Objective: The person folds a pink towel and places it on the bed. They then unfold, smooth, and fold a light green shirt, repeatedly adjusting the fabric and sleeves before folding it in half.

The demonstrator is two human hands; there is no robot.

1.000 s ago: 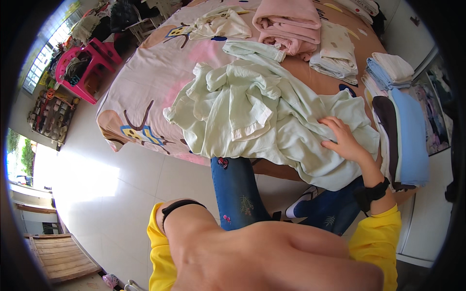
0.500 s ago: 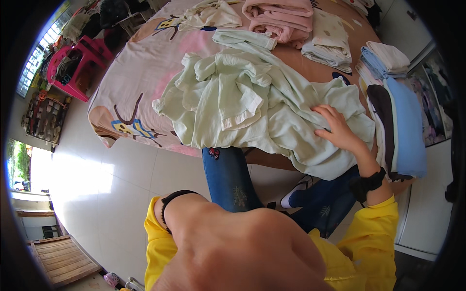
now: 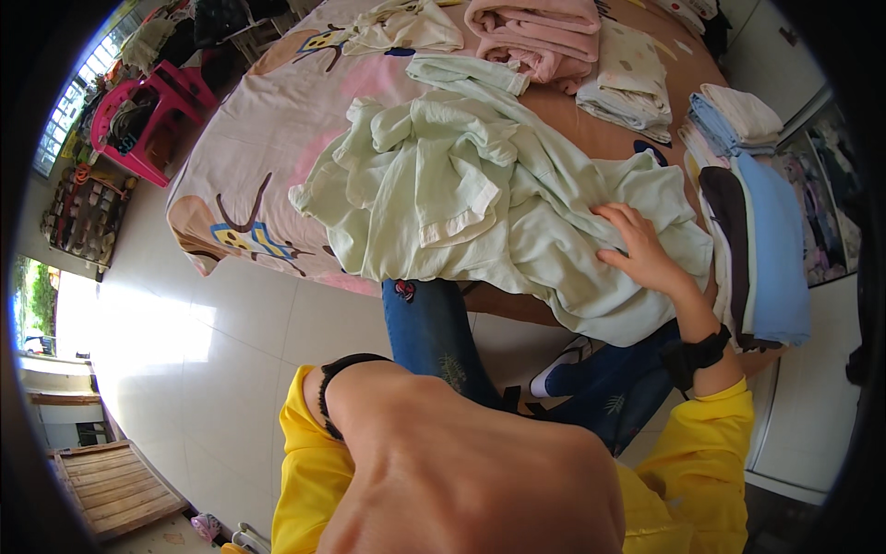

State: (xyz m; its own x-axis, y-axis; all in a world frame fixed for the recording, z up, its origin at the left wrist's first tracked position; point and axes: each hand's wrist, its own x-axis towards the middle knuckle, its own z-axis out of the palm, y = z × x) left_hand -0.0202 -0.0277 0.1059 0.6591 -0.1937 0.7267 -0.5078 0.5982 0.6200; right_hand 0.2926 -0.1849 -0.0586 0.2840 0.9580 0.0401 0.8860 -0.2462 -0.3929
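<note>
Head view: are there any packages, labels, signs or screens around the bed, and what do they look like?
No packages, signs or screens show clearly.
Patch: a small red and dark emblem on the blue jeans, just below the pale green garment on which the right hand rests.
Picture panel: far right beside the bed, multicoloured, too blurred to tell.

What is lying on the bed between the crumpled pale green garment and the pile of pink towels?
In the head view, a folded pale green cloth lies between the crumpled pale green garment and the pink towels, touching both.
</note>
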